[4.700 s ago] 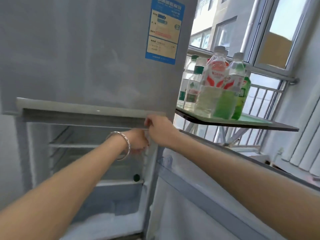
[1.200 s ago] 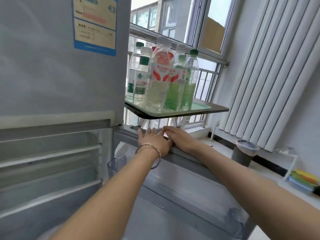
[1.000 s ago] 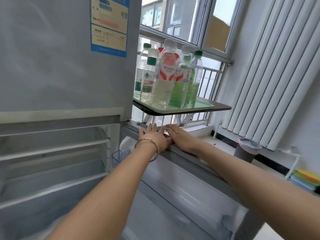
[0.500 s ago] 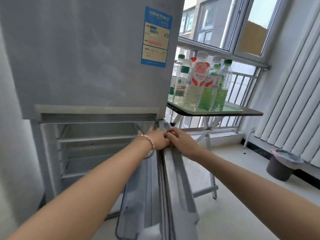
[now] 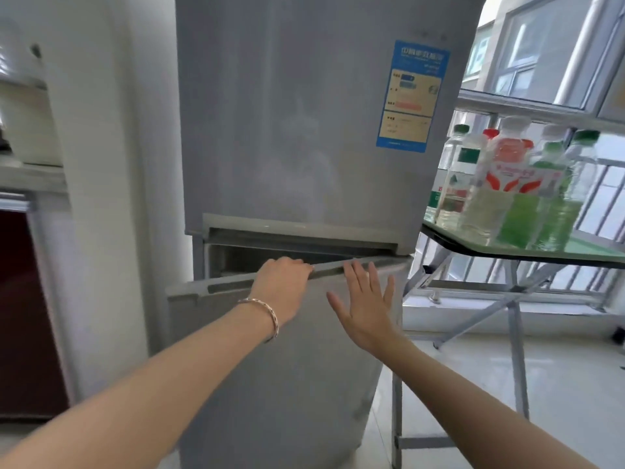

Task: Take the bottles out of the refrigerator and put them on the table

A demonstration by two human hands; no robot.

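Observation:
The grey refrigerator (image 5: 297,123) stands in front of me with a blue label on its upper door. Its lower door (image 5: 280,367) is almost closed, with a narrow gap left at the top. My left hand (image 5: 282,286), a bracelet on the wrist, curls over the door's top edge. My right hand (image 5: 367,306) lies flat on the door's front, fingers spread, holding nothing. Several plastic bottles (image 5: 507,184) with red, white and green caps stand together on the glass-topped table (image 5: 595,252) to the right of the refrigerator.
A white wall pillar (image 5: 101,198) stands left of the refrigerator, with a dark red cabinet (image 5: 20,306) beyond it. The folding table's metal legs (image 5: 514,350) reach the tiled floor. Windows with a railing (image 5: 541,79) run behind the table.
The lower door has swung from wide open to nearly closed under both hands. My right hand has left the top edge and flattened on the door's front. The view has turned left.

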